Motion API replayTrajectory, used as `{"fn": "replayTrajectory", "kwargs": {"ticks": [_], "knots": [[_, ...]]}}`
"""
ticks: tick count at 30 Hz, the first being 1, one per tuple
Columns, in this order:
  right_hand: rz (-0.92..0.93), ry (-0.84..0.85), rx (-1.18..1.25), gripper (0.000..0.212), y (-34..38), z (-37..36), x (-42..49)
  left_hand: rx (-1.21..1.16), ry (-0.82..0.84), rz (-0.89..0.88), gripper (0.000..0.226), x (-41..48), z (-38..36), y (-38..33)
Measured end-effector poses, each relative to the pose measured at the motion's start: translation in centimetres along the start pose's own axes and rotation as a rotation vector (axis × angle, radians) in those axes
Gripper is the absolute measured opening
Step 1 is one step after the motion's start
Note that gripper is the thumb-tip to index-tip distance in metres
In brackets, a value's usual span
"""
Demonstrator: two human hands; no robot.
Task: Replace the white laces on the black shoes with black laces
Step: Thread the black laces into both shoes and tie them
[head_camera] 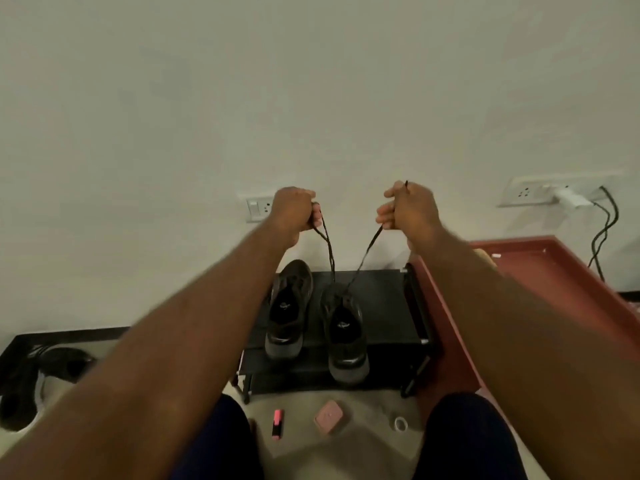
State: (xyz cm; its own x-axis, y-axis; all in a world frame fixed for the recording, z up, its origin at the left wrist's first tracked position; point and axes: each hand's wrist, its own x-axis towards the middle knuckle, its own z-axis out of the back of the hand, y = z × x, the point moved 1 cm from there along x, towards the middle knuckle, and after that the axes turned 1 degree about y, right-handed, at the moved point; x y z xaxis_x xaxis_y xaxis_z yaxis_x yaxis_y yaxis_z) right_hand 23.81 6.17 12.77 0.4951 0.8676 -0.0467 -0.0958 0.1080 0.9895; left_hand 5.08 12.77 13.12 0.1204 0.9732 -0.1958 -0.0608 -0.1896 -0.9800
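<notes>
Pale wall (311, 81); left hand (294, 211), right hand (410, 211) fingers (385, 216) curled around black lace (367, 251) ends; shoe (348, 358) lacing indistinct.

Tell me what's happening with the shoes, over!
Left hand and right hand each grip a black lace end. Lace threaded in nearer shoe. Nothing blocking.

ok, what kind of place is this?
Probably a room at home, seen from floor level by a plain wall: a low black shoe rack against it, a wall socket, and a charger plugged in at the right.
</notes>
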Motion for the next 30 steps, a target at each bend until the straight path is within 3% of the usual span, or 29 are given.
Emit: {"fn": "replayTrajectory", "kwargs": {"ticks": [4, 10, 17, 22, 30], "knots": [[0.046, 0.046, 0.122, 0.024, 6.0, 0.6, -0.1, -0.13, 0.024, -0.027, 0.004, -1.6, 0.4, -5.4], [0.066, 0.168, 0.05, 0.023, 7.6, -0.6, -1.1, -0.264, 0.179, -0.211, 0.016, -4.5, -1.5, -12.1], [0.058, 0.133, 0.115, 0.017, 10.0, -1.6, -0.7, 0.17, 0.07, -0.338, 0.02, -5.5, -1.5, -16.1], [0.082, 0.091, 0.126, 0.02, 13.5, -1.5, 0.5, 0.267, -0.007, -0.346, 0.023, -5.1, -0.7, -17.4], [0.219, 0.089, 0.036, 0.027, 19.6, -0.6, -0.5, 0.339, -0.014, -0.58, 0.014, -5.8, -1.7, -24.7]]}}
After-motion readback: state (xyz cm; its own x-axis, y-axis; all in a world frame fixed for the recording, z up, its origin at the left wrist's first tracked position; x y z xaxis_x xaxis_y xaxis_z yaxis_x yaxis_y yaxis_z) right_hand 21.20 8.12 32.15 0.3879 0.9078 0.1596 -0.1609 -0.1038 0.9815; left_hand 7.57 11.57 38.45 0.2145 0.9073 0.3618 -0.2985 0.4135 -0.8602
